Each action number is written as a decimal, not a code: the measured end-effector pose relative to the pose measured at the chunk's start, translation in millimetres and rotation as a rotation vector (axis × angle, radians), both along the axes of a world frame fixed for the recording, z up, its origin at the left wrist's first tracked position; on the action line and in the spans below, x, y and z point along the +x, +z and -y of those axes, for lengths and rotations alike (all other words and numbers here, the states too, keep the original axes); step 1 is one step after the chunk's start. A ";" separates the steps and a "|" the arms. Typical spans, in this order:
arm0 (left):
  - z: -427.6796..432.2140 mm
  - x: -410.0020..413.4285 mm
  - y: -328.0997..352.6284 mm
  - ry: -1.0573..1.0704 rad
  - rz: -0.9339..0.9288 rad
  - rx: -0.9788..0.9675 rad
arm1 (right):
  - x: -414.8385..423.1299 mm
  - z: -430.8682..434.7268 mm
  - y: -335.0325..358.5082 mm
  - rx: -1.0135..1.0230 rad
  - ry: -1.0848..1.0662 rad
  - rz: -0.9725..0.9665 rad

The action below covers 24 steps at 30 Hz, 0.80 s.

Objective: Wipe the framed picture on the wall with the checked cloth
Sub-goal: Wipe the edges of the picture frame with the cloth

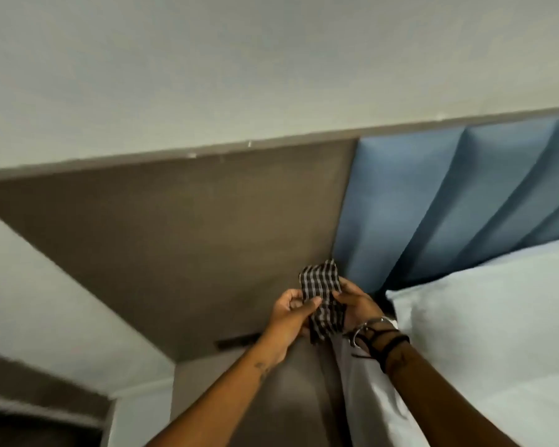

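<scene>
The checked cloth (324, 295), black and white, is bunched between both my hands in the lower middle of the head view. My left hand (288, 317) pinches its left edge with thumb and fingers. From the right, my right hand (357, 304) cups the cloth; its wrist carries a watch and dark bands. No framed picture is in view; the view is blurred and tilted.
A brown wall panel (191, 237) fills the middle, with a pale wall (239, 59) above it. A blue padded headboard (433, 195) is at the right, above a white pillow (497, 333) and bed sheet. A dark carpet edge (29, 414) shows at the lower left.
</scene>
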<state>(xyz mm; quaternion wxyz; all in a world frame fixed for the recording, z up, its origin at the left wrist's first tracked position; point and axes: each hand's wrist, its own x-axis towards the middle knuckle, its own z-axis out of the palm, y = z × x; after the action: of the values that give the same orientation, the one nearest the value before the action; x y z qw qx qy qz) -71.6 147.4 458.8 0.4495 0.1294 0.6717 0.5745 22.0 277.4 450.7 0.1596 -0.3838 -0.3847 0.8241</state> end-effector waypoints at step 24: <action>-181.1 -19.3 516.1 -0.330 -2.076 0.521 | 103.7 -192.6 477.9 0.432 -0.690 -0.992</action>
<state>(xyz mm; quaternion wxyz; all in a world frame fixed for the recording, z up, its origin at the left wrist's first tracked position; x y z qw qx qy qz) -91.0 328.5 974.9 -0.3082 0.7330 0.5560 0.2420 125.7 470.1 928.6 0.6484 -0.0177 -0.2771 0.7089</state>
